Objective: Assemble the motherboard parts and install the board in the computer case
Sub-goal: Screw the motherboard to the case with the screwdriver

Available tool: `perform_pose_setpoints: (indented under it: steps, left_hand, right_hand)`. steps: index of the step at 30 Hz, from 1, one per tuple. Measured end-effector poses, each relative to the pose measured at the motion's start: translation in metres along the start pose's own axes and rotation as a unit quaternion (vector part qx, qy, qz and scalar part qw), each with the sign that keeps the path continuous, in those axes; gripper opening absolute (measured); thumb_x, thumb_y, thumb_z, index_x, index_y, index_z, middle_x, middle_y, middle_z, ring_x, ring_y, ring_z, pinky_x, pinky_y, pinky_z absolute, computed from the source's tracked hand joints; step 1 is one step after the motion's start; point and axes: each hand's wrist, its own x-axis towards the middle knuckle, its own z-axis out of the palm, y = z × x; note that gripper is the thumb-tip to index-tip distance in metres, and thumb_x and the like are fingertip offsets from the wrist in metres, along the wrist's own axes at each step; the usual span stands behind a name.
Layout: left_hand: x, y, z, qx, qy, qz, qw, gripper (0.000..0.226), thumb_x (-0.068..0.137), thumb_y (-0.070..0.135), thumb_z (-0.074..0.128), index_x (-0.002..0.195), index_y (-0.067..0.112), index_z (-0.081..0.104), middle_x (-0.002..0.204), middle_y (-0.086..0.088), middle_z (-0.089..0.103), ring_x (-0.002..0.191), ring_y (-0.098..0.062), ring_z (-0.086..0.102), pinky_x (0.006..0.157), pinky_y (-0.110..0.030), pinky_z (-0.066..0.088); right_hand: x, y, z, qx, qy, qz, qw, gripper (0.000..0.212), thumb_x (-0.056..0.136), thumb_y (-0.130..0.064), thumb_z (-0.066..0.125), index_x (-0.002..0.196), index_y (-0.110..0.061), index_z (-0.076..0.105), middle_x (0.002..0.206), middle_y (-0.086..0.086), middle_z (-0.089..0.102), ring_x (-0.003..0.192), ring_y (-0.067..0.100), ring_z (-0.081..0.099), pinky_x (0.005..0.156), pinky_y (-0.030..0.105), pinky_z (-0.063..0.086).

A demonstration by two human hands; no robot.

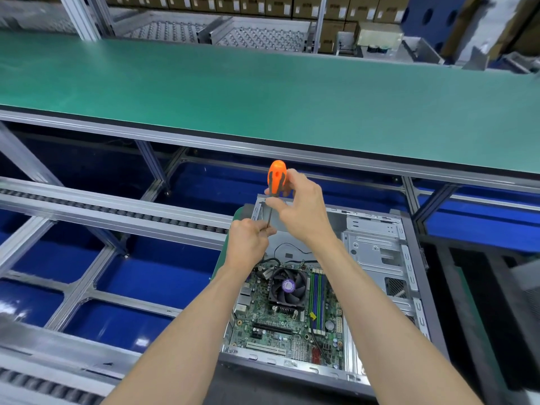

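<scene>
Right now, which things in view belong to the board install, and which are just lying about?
In the job:
- orange screwdriver, handle held by the right hand, shaft pinched by the left hand
- motherboard with its fan
- open computer case

Lying about:
- green bench top
- roller track
- cardboard boxes

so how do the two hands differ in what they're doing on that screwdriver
The right hand grips the orange handle of the screwdriver, higher up; the left hand pinches the dark metal shaft, lower down. The right hand's fingers wrap loosely; the left hand's are bunched tight. Both hold it above the computer case.
</scene>
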Motion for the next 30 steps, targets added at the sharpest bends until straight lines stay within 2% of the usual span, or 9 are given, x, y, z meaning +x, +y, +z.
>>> perform_pose_setpoints:
  steps: [4, 8, 12, 14, 17, 19, 22, 26, 30]
  left_hand:
    - [-0.001, 0.0, 0.0, 0.011, -0.007, 0.006, 1.0, 0.027, 0.092, 0.016, 0.068, 0.07, 0.001, 0.073, 0.055, -0.018, 0.058, 0.051, -0.024, 0.03, 0.053, -0.04, 0.038]
    - [-0.001, 0.001, -0.002, 0.027, -0.009, 0.023, 0.999, 0.02, 0.093, 0.014, 0.067, 0.08, 0.002, 0.078, 0.056, -0.014, 0.061, 0.05, -0.023, 0.029, 0.054, -0.038, 0.036]
    - [-0.003, 0.001, -0.002, 0.03, -0.022, 0.011, 0.999, 0.019, 0.093, 0.007, 0.062, 0.087, 0.006, 0.08, 0.072, -0.013, 0.073, 0.06, -0.036, 0.048, 0.054, -0.029, 0.036]
    - [-0.002, 0.002, -0.002, 0.027, -0.023, 0.002, 0.999, 0.02, 0.093, 0.007, 0.061, 0.084, 0.007, 0.079, 0.067, -0.013, 0.069, 0.059, -0.035, 0.044, 0.054, -0.03, 0.036]
    - [-0.002, 0.001, -0.001, 0.025, -0.021, -0.002, 0.999, 0.018, 0.093, 0.009, 0.064, 0.084, 0.009, 0.079, 0.066, -0.012, 0.069, 0.053, -0.025, 0.047, 0.051, -0.024, 0.038]
    - [-0.002, 0.001, -0.001, 0.016, -0.017, -0.009, 1.0, 0.02, 0.092, 0.008, 0.065, 0.077, 0.008, 0.077, 0.065, 0.0, 0.066, 0.046, -0.014, 0.046, 0.045, -0.014, 0.031]
    - [-0.002, 0.0, 0.0, 0.009, -0.012, -0.011, 1.0, 0.022, 0.091, 0.007, 0.065, 0.071, 0.005, 0.074, 0.063, 0.003, 0.065, 0.041, -0.009, 0.041, 0.044, -0.015, 0.028]
    - [0.0, 0.0, 0.001, 0.003, -0.01, -0.012, 1.0, 0.021, 0.092, 0.009, 0.066, 0.074, 0.004, 0.077, 0.059, -0.015, 0.063, 0.046, -0.016, 0.029, 0.05, -0.027, 0.03]
    - [-0.003, 0.002, -0.001, 0.002, -0.015, -0.019, 1.0, 0.02, 0.09, 0.002, 0.062, 0.079, 0.004, 0.078, 0.064, 0.004, 0.067, 0.038, -0.007, 0.041, 0.042, -0.014, 0.028]
  right_hand:
    - [0.001, -0.005, 0.006, -0.043, 0.013, 0.001, 0.999, 0.034, 0.078, -0.032, 0.082, 0.092, -0.014, 0.057, 0.086, -0.001, 0.063, 0.085, 0.016, 0.051, 0.072, 0.024, 0.04]
    - [-0.001, 0.001, 0.006, 0.011, -0.005, -0.001, 1.0, 0.018, 0.084, -0.013, 0.073, 0.099, -0.016, 0.062, 0.095, -0.004, 0.068, 0.096, 0.017, 0.056, 0.088, 0.039, 0.047]
    - [0.002, -0.005, 0.012, -0.06, 0.023, 0.003, 0.998, 0.037, 0.08, -0.034, 0.081, 0.083, -0.014, 0.05, 0.076, -0.005, 0.052, 0.076, 0.015, 0.044, 0.068, 0.014, 0.032]
    - [0.004, -0.006, 0.01, -0.057, 0.008, -0.014, 0.998, 0.033, 0.081, -0.031, 0.079, 0.087, -0.013, 0.053, 0.079, -0.004, 0.054, 0.081, 0.014, 0.045, 0.07, 0.015, 0.033]
    - [0.003, -0.003, 0.006, -0.013, -0.001, -0.009, 1.0, 0.02, 0.083, -0.015, 0.074, 0.094, -0.013, 0.059, 0.09, 0.001, 0.066, 0.09, 0.02, 0.055, 0.08, 0.037, 0.046]
    - [0.003, -0.003, 0.007, -0.029, 0.026, 0.005, 0.999, 0.028, 0.081, -0.025, 0.08, 0.087, -0.012, 0.056, 0.083, 0.0, 0.062, 0.081, 0.019, 0.054, 0.073, 0.031, 0.042]
    - [0.004, -0.007, 0.008, -0.067, 0.028, -0.006, 0.997, 0.038, 0.08, -0.036, 0.081, 0.086, -0.013, 0.052, 0.079, -0.002, 0.055, 0.076, 0.012, 0.045, 0.068, 0.018, 0.033]
    - [0.002, -0.003, 0.006, -0.012, 0.005, -0.006, 1.0, 0.022, 0.084, -0.018, 0.075, 0.097, -0.014, 0.057, 0.093, 0.003, 0.066, 0.091, 0.02, 0.055, 0.082, 0.039, 0.046]
    - [0.006, -0.008, 0.012, -0.081, 0.035, -0.007, 0.996, 0.041, 0.078, -0.039, 0.082, 0.089, -0.014, 0.051, 0.08, 0.0, 0.057, 0.076, 0.02, 0.05, 0.07, 0.031, 0.039]
